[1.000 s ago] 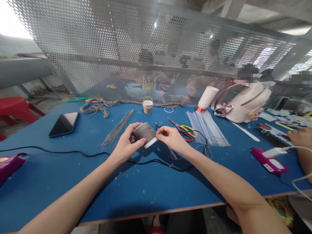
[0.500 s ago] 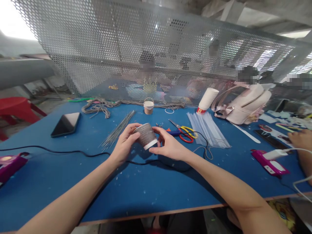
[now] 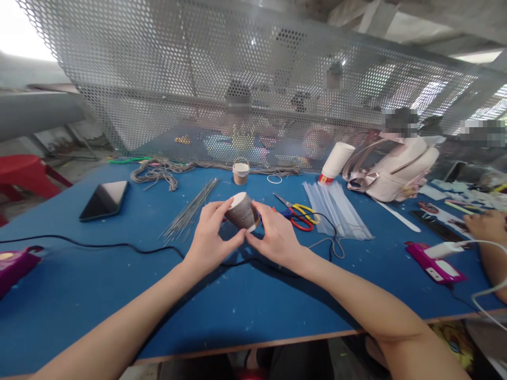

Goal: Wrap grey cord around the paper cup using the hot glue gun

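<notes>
A paper cup wrapped in grey-brown cord [image 3: 242, 214] is tilted between my two hands above the table, its white end facing up towards me. My left hand [image 3: 212, 235] grips its left side, fingers behind and thumb at the lower edge. On the other side my right hand [image 3: 277, 232] closes around the cup, thumb near its bottom rim. Just beyond lie scissors [image 3: 303, 217] with red and yellow handles, beside a partly hidden blue tool [image 3: 285, 213]. A bundle of thin grey rods [image 3: 190, 208] rests to the left of the cup.
The blue table [image 3: 119, 285] also bears a phone [image 3: 103, 200], grey cord [image 3: 158, 171], a small handled cup [image 3: 241, 174], stacked paper cups [image 3: 336, 162], clear strips [image 3: 336, 208], a pink bag [image 3: 396, 168] and a power strip [image 3: 435, 261]. A black cable crosses beneath my hands. Another person's hand [image 3: 487, 224] is at right.
The wrapped cup has turned in my hands: its white end now points up. My left thumb has moved down to the lower edge, close to the right thumb.
</notes>
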The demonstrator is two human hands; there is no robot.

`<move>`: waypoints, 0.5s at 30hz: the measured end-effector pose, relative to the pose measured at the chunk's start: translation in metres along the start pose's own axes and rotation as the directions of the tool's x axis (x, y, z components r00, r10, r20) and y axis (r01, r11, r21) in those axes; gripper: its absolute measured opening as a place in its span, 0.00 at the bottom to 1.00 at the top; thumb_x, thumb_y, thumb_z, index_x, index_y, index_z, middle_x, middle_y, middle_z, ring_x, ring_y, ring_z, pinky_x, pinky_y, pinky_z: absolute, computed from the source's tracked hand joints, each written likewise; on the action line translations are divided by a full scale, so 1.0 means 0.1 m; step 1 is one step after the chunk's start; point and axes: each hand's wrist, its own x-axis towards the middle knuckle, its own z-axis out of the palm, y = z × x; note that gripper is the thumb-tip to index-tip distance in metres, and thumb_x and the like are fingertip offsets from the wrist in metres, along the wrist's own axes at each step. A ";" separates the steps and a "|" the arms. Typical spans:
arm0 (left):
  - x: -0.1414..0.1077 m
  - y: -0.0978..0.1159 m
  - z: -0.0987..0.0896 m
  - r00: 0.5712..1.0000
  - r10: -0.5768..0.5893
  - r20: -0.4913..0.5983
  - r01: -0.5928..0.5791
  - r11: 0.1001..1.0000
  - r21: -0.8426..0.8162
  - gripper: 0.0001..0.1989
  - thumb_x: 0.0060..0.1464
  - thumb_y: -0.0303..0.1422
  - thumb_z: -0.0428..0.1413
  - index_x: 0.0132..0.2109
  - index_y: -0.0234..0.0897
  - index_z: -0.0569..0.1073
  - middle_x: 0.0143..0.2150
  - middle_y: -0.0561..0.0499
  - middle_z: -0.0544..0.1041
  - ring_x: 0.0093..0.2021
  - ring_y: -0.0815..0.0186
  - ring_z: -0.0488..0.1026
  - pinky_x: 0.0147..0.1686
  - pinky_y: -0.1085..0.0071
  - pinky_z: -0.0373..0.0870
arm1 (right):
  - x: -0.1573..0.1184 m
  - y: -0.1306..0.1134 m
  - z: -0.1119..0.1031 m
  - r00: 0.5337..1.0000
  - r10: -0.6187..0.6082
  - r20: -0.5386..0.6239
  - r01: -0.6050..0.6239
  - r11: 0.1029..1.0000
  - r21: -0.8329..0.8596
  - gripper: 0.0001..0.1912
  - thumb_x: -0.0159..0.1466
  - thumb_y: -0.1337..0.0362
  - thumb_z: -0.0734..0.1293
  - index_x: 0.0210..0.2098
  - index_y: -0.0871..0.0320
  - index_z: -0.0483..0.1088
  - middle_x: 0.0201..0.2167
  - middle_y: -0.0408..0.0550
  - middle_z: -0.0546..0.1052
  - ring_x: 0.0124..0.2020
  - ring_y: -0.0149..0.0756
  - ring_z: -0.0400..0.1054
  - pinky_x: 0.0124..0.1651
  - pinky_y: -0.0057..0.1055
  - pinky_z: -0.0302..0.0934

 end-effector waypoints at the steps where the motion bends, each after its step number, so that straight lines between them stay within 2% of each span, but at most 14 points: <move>1: -0.01 0.00 0.01 1.000 0.028 -0.012 -0.027 0.999 0.033 0.30 0.52 0.34 0.58 0.61 0.41 0.63 0.51 0.43 0.71 0.50 0.55 0.70 0.47 0.56 0.74 | 0.00 0.00 0.00 1.000 -0.018 -0.007 0.018 0.999 -0.031 0.28 0.65 0.58 0.63 0.62 0.62 0.57 0.56 0.63 0.73 0.55 0.50 0.70 0.50 0.43 0.67; 5: -0.05 0.03 0.04 0.995 0.097 -0.027 -0.095 0.994 0.061 0.30 0.54 0.32 0.57 0.63 0.42 0.58 0.54 0.42 0.71 0.53 0.55 0.71 0.47 0.57 0.75 | -0.02 -0.02 0.00 0.998 -0.062 -0.010 0.060 0.992 -0.112 0.29 0.66 0.58 0.61 0.63 0.65 0.56 0.56 0.66 0.72 0.55 0.51 0.69 0.51 0.43 0.66; 9: -0.08 0.05 0.06 0.995 0.095 -0.030 -0.091 0.991 0.102 0.26 0.53 0.32 0.57 0.59 0.41 0.62 0.56 0.40 0.67 0.57 0.51 0.68 0.46 0.56 0.76 | -0.02 -0.04 0.01 0.998 -0.067 0.003 0.066 0.981 -0.182 0.29 0.66 0.60 0.60 0.63 0.68 0.57 0.56 0.67 0.72 0.54 0.52 0.70 0.48 0.43 0.67; 15: -0.09 0.07 0.13 0.989 0.078 -0.122 -0.082 0.996 -0.028 0.31 0.52 0.28 0.59 0.61 0.43 0.57 0.51 0.45 0.69 0.50 0.59 0.71 0.40 0.64 0.78 | -0.03 -0.04 0.07 0.993 -0.104 -0.053 0.090 0.972 -0.218 0.27 0.65 0.64 0.61 0.61 0.66 0.59 0.54 0.65 0.74 0.54 0.49 0.70 0.46 0.40 0.67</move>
